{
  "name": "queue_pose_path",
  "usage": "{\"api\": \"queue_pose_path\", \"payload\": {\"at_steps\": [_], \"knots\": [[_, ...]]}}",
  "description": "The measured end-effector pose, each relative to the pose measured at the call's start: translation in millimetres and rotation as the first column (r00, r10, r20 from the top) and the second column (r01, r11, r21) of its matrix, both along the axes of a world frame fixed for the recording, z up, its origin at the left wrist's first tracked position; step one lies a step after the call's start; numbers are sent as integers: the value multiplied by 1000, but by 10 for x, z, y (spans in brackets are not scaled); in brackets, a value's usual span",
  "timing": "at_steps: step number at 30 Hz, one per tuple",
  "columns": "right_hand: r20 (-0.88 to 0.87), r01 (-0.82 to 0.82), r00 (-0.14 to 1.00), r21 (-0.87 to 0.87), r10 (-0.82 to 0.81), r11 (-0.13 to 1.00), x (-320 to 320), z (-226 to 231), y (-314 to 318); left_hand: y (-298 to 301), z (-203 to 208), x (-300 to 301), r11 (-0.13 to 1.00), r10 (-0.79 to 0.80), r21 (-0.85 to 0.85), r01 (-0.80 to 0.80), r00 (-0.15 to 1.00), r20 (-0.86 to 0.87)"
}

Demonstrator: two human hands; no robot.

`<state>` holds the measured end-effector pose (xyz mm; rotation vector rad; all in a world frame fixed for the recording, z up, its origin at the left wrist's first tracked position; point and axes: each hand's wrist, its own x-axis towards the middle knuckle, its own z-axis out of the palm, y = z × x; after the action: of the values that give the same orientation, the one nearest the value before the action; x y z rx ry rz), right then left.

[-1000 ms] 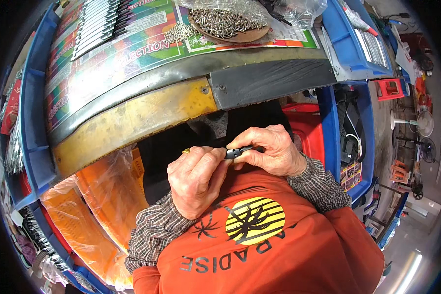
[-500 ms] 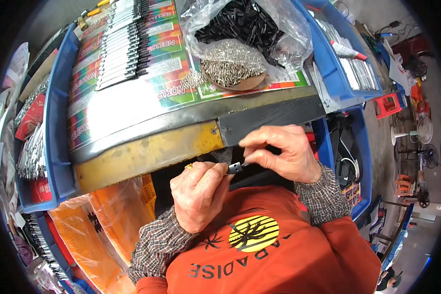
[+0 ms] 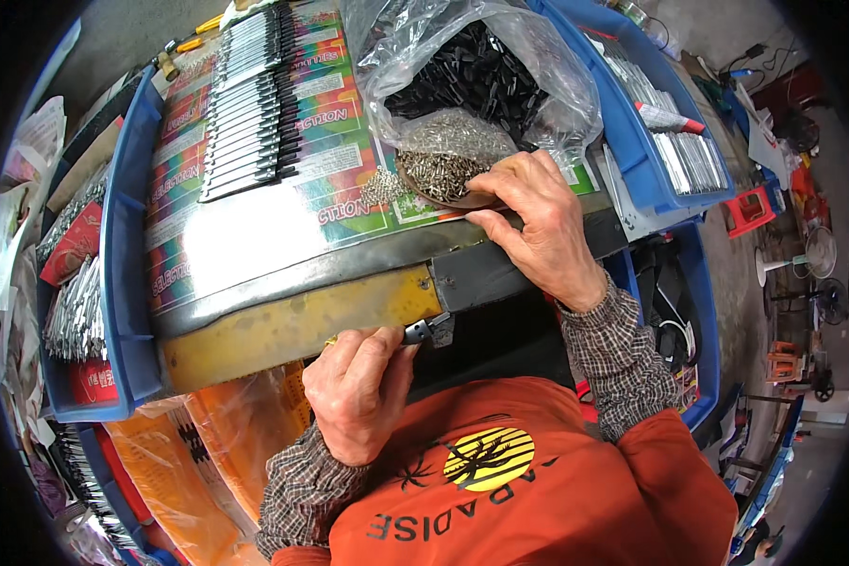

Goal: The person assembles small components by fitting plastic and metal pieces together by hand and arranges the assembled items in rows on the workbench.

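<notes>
Crowded counter (image 3: 292, 272), close work at its near edge

Taking the view as a clock face, the counter spreads from ten o'clock to one, its printed covering glaring in one patch. Film-wrapped orange plasticware (image 3: 231, 429) stands below it at eight. A blue left-hand bin (image 3: 127, 302) flanks it at nine, a blue right-hand bin (image 3: 629, 137) at two. Just past twelve, a clear plastic bag (image 3: 571, 108) gapes around black parts (image 3: 476, 80). Silver-and-black rods (image 3: 241, 113) lie in a long row toward half past ten. Next in size, the right hand (image 3: 542, 226) at two curls thumb and fingertips to the rim of a brown dish (image 3: 469, 201) at twelve — whether they pinch anything, I cannot tell. The left hand (image 3: 357, 391) at seven pinches a dark fitting (image 3: 417, 332), which pokes out at six. Smallest are silver pins (image 3: 434, 174) heaped in the dish — and tiny metal beads (image 3: 382, 188) beside it.
</notes>
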<state>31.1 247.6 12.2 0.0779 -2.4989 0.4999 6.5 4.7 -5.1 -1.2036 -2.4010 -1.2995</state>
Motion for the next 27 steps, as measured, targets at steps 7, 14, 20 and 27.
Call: {"api": "queue_pose_path", "payload": {"at_steps": [7, 14, 20, 27], "knots": [[9, -11, 1000, 31, 10, 999, -49, -44, -6, -3, -13, -6, 1000, 2, 6, -2, 1000, 12], [30, -37, 999, 54, 35, 998, -75, -32, 15, 2, -22, 2, 1000, 2, 16, -3, 1000, 12], [90, -75, 993, 36, 72, 997, -107, 17, 44, 7, -24, 24, 1000, -21, -3, 21, 1000, -11], [-23, -107, 994, -64, 106, 992, -5, 32, -47, -6, 46, 67, 999, -33, -14, 34, 997, 67]]}}
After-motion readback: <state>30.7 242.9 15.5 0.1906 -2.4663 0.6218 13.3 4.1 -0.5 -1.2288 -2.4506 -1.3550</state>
